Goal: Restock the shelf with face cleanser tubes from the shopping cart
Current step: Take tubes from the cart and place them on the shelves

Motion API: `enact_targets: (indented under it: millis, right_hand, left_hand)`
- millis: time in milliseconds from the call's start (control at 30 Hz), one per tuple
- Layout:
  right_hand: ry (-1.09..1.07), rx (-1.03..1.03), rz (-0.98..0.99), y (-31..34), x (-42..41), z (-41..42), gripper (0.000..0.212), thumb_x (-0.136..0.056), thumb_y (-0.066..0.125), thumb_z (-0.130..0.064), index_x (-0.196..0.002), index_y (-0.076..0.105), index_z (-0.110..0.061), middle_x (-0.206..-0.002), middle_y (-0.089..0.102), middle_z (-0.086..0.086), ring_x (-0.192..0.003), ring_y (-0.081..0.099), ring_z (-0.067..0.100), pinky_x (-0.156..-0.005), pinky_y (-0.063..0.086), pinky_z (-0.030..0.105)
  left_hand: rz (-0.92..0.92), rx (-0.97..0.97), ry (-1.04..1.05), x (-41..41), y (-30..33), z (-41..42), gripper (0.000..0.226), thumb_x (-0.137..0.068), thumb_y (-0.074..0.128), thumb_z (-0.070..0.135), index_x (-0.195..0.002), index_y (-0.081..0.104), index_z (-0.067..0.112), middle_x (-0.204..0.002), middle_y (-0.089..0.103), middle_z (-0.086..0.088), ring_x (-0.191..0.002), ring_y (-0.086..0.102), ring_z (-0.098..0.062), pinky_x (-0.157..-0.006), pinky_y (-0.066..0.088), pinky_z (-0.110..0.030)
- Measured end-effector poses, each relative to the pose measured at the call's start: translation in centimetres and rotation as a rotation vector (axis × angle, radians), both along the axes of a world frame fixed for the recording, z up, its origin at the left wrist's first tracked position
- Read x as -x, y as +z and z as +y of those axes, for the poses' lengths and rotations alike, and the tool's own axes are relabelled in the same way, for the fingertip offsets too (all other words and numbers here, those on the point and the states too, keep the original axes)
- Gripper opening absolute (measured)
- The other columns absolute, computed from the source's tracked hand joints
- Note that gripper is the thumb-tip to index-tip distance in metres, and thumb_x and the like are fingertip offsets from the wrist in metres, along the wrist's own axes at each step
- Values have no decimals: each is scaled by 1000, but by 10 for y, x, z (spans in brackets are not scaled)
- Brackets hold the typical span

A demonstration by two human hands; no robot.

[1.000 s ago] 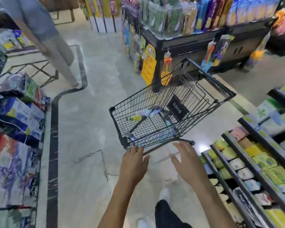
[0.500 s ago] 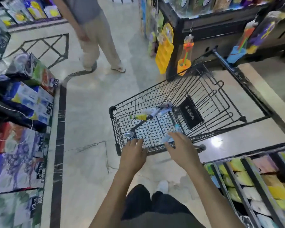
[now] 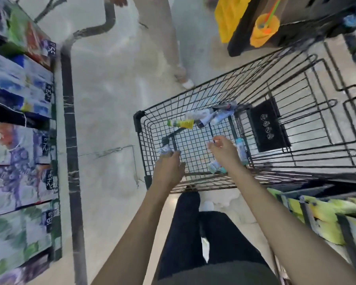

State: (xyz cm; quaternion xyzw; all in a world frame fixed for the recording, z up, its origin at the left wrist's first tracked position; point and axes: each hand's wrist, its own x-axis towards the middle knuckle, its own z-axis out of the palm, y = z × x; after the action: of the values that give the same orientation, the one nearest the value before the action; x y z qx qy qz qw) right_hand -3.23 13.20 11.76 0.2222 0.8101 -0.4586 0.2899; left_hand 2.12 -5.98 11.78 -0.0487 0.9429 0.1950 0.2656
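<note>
Both hands are reaching into the black cart. The left hand is touching a tube at the cart's near left; its grip is too blurry to tell. The right hand is hanging loose over another tube. More tubes are lying at the far side.

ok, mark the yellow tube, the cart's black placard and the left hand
yellow tube (image 3: 183, 123), head view, middle of the yellow body
black placard (image 3: 268, 125), head view, centre of the panel
left hand (image 3: 168, 168), head view, back of the hand
</note>
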Motion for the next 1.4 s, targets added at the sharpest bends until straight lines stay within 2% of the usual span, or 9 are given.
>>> enact_targets:
  millis: [133, 267, 433, 700, 800, 933, 1000, 1167, 1400]
  right_hand:
    - [-227, 128, -135, -68, 37, -9, 37, -95, 70, -39, -125, 60, -19, -122, 66, 7, -105, 64, 28, -94, 55, 44]
    - [-405, 241, -238, -135, 67, -13, 16, -94, 71, -29, -101, 62, -18, -87, 60, 3, -86, 58, 27, -77, 52, 37]
    - [-517, 270, -310, -211, 113, -15, 21, -98, 67, -26, -112, 62, -13, -90, 54, 4, -73, 53, 17, -64, 51, 31]
    - [-697, 357, -317, -305, 161, -17, 46, -96, 71, -30, -136, 57, -10, -121, 61, 10, -105, 62, 27, -79, 57, 39]
    - [-755, 406, -299, -320, 171, -22, 43, -97, 70, -23, -135, 55, -9, -119, 64, 15, -99, 65, 30, -71, 54, 39]
    - [-857, 454, -309, -335, 179, -25, 40, -96, 71, -16, -132, 52, -12, -107, 61, 13, -95, 63, 30, -94, 55, 48]
    - [-871, 430, -312, -340, 181, -27, 48, -91, 76, -17, -134, 55, -13, -116, 63, 13, -103, 64, 30, -86, 57, 45]
    - [-823, 417, -358, -351, 166, -22, 62, -81, 83, -25, -136, 56, -16, -120, 69, 16, -97, 71, 27, -61, 59, 34]
    - [-690, 488, -300, -294, 118, -9, 54, -83, 78, -11, -132, 59, 1, -97, 71, 11, -79, 73, 23, -64, 54, 28]
  left_hand:
    - [-52, 35, -44, 50, -53, -9, 45, -99, 56, 25, -141, 52, 10, -140, 54, -16, -124, 53, -38, -103, 47, -49]
    - [-30, 72, -86, 93, -114, -17, 48, -94, 58, 20, -141, 51, 10, -143, 53, -16, -128, 49, -38, -103, 47, -51]
    - [39, 113, -157, 149, -188, -20, 50, -91, 54, 7, -141, 49, 6, -137, 54, -19, -122, 52, -40, -101, 46, -49]
    - [88, 190, -307, 210, -281, -16, 58, -90, 66, 11, -144, 46, 3, -143, 50, -22, -134, 45, -42, -109, 38, -47]
    - [40, 241, -331, 214, -296, -16, 53, -89, 61, 8, -140, 47, 3, -139, 52, -23, -129, 47, -43, -102, 42, -50]
    - [47, 328, -372, 214, -302, -18, 49, -83, 67, 5, -131, 55, 2, -135, 54, -21, -125, 48, -42, -101, 42, -52]
    - [41, 329, -364, 211, -307, -20, 47, -83, 68, 3, -129, 57, 0, -136, 51, -21, -126, 47, -41, -100, 44, -51]
    - [20, 220, -250, 200, -313, -21, 37, -89, 62, 5, -126, 56, 3, -128, 52, -17, -120, 49, -36, -82, 48, -47]
    - [-87, -120, 43, 179, -273, -11, 41, -86, 64, 10, -126, 59, 13, -109, 68, -12, -101, 63, -34, -75, 47, -35]
